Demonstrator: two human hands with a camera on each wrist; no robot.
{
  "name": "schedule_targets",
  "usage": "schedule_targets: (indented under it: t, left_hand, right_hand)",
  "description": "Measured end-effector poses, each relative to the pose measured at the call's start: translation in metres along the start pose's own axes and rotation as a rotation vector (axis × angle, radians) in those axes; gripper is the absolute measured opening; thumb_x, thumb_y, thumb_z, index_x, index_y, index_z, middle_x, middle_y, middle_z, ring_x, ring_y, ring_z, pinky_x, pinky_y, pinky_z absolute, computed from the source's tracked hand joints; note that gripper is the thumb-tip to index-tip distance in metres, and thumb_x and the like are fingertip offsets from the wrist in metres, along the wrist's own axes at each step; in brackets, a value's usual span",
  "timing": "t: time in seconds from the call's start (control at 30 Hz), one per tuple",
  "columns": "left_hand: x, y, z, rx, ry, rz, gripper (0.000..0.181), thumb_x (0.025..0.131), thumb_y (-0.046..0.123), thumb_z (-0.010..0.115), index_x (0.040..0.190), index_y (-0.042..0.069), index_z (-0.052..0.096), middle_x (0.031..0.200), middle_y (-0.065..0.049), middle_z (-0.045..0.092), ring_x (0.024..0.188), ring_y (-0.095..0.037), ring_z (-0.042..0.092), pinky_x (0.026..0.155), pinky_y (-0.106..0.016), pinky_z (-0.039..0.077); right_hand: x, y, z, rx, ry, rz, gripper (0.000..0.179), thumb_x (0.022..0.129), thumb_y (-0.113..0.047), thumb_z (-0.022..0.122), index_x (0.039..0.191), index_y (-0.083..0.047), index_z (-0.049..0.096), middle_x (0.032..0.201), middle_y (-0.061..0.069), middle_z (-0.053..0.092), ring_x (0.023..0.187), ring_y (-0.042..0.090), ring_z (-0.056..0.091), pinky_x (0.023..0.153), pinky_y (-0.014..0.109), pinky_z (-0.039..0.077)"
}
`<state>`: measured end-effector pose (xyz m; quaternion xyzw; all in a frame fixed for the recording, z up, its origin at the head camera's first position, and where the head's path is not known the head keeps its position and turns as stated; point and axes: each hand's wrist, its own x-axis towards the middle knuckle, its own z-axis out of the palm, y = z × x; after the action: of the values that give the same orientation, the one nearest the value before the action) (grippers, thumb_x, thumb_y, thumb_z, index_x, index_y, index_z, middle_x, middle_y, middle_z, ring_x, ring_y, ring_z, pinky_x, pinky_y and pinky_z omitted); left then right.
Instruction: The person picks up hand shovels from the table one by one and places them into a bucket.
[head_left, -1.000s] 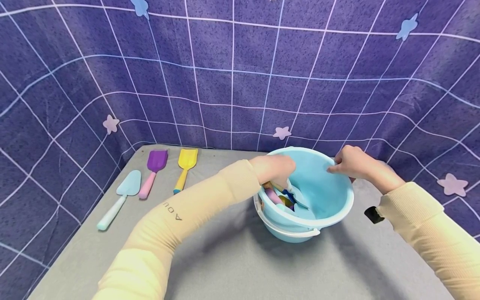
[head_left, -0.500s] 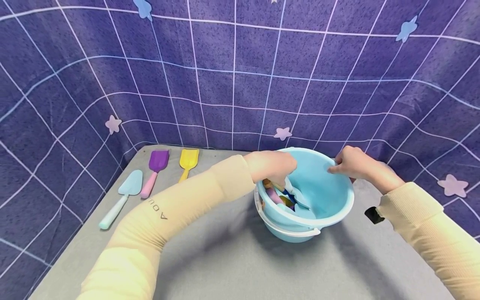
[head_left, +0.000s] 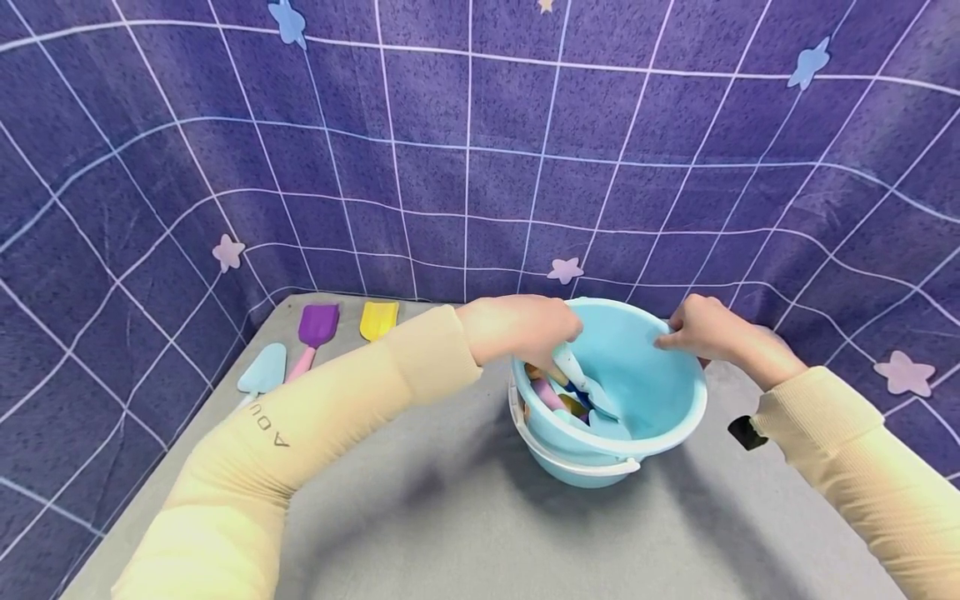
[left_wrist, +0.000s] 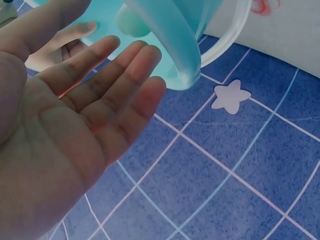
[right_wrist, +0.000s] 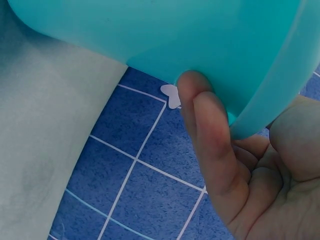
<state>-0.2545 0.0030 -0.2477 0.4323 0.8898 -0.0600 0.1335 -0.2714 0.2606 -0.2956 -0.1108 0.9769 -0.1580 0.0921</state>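
Note:
A light blue bucket (head_left: 645, 375) with a white handle (head_left: 592, 468) leans tilted on the table, its mouth facing up and toward me. Inside lie a light blue trowel (head_left: 600, 398), a pink piece (head_left: 550, 395) and other colored toys, partly hidden. My left hand (head_left: 525, 325) is over the bucket's left rim, beside the trowel's handle end. In the left wrist view its fingers (left_wrist: 135, 107) are loosely extended, with nothing in the palm. My right hand (head_left: 708, 327) grips the right rim, thumb inside and fingers (right_wrist: 215, 130) against the outer wall.
At the table's left lie a purple shovel (head_left: 318, 323) with a pink handle, a yellow shovel (head_left: 378, 318) and another light blue trowel (head_left: 264, 368). My left sleeve partly covers them. A purple gridded cloth (head_left: 480, 167) surrounds the grey table (head_left: 465, 517).
My left hand has drawn back leftward and up from inside the bucket, uncovering more of the trowel's handle. My left sleeve now covers more of the shovels. The right hand keeps its grip.

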Motion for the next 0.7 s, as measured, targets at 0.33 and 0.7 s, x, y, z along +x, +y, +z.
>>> schedule_targets:
  t: [0.33,0.7]
  left_hand:
    - [-0.018,-0.009,0.001,0.011,0.022,-0.004,0.044,0.083,0.027,0.072,0.121,0.009,0.059,0.119,-0.004,0.062,0.096,-0.014,0.057,0.086,-0.027,0.045]
    - [-0.042,-0.023,0.006,0.1,0.231,0.047,0.034,0.087,0.024,0.065,0.118,0.01,0.061,0.11,-0.004,0.061,0.1,-0.019,0.059,0.088,-0.032,0.047]
  right_hand:
    - [-0.001,-0.001,-0.001,-0.004,-0.006,0.006,0.029,0.083,-0.02,0.067,0.06,-0.005,0.057,0.052,0.001,0.053,0.045,0.012,0.059,0.045,0.028,0.05]
    - [0.0,-0.002,-0.001,0.012,-0.016,0.006,0.024,0.084,-0.019,0.067,0.071,0.001,0.065,0.057,0.002,0.059,0.047,0.013,0.06,0.046,0.028,0.051]
